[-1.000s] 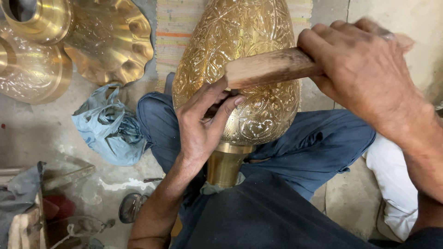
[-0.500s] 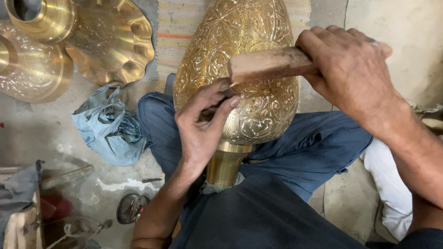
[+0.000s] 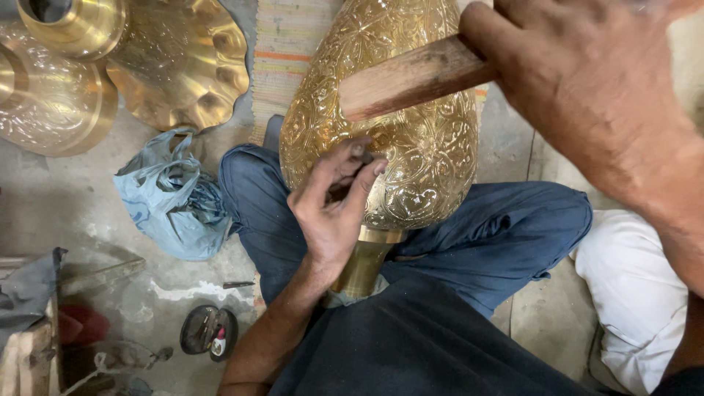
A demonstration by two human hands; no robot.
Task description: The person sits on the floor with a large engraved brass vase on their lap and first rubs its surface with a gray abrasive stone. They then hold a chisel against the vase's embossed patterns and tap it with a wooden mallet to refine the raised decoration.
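Observation:
A large engraved brass vase (image 3: 411, 125) lies across my lap, its plain neck (image 3: 364, 264) pointing toward me between my blue-trousered legs. My left hand (image 3: 334, 202) rests on the vase's lower left side, fingers pinched together around a small tool that is mostly hidden. My right hand (image 3: 587, 88) is raised high and close to the camera, gripping a wooden mallet (image 3: 411, 77) whose head hangs above the vase, over my left hand.
Shiny brass vessels (image 3: 51, 95) and a scalloped brass dish (image 3: 183, 66) lie at the upper left. A crumpled blue plastic bag (image 3: 172, 202) sits beside my left knee. A small dark tin (image 3: 207, 330) and clutter lie on the floor at lower left. White cloth (image 3: 638, 293) is at right.
My right hand has lifted the wooden mallet up and toward the camera, off the spot by my left hand. The left hand stays on the vase.

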